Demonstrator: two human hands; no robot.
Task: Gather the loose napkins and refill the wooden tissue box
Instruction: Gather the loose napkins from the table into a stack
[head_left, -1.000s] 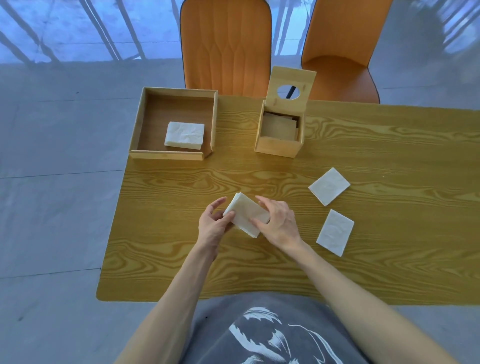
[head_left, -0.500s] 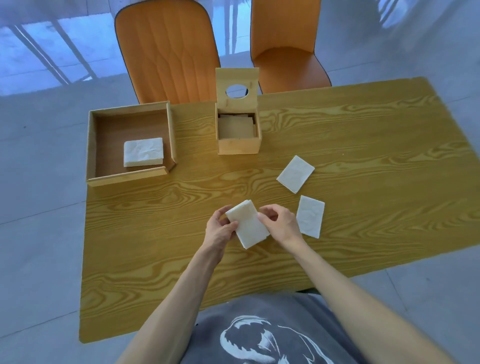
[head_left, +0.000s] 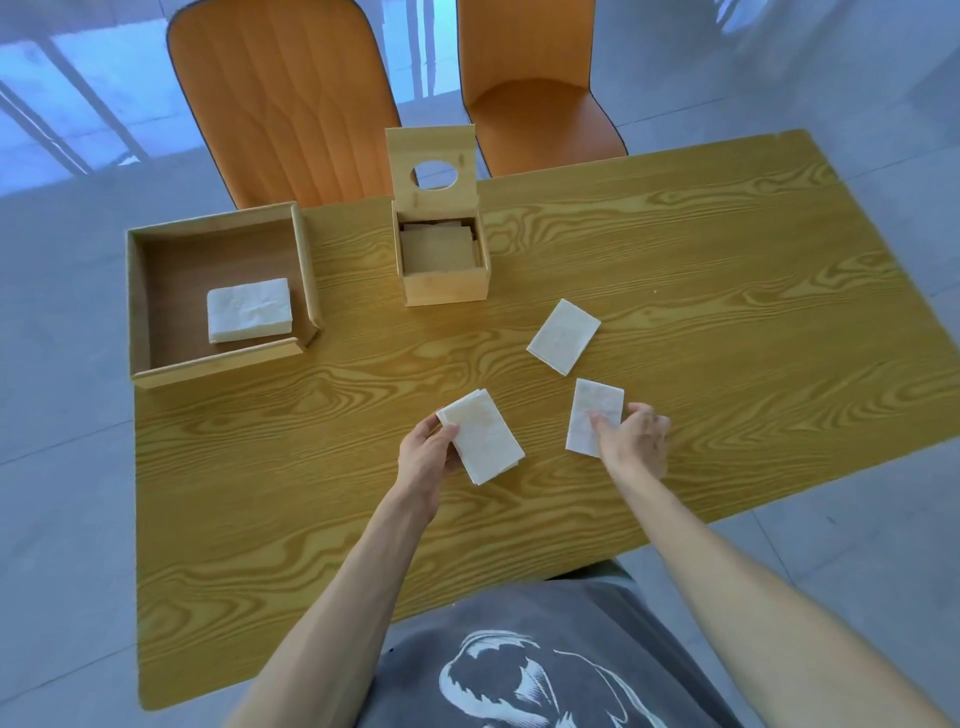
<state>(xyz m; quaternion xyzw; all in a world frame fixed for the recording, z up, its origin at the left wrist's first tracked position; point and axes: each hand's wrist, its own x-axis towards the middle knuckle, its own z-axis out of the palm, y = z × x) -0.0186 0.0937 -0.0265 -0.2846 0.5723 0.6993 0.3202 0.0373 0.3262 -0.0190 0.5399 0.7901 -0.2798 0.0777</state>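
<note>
My left hand (head_left: 427, 453) grips a small stack of white napkins (head_left: 483, 436) just above the table, thumb on top. My right hand (head_left: 635, 437) rests with spread fingers on the near edge of a loose napkin (head_left: 592, 410) lying flat on the table. A second loose napkin (head_left: 563, 336) lies further back, untouched. The wooden tissue box (head_left: 445, 270) stands at the table's far side with its lid (head_left: 432, 167), pierced by a round hole, swung upright; its inside looks bare wood.
A shallow wooden tray (head_left: 156, 306) at the far left holds a stack of napkins (head_left: 249, 310). Two orange chairs (head_left: 291, 98) stand behind the yellow wood-grain table (head_left: 701, 291). Grey tiled floor surrounds it.
My right hand let go of the stack and moved right onto the near loose napkin. The left hand keeps the stack alone. The camera view shifted.
</note>
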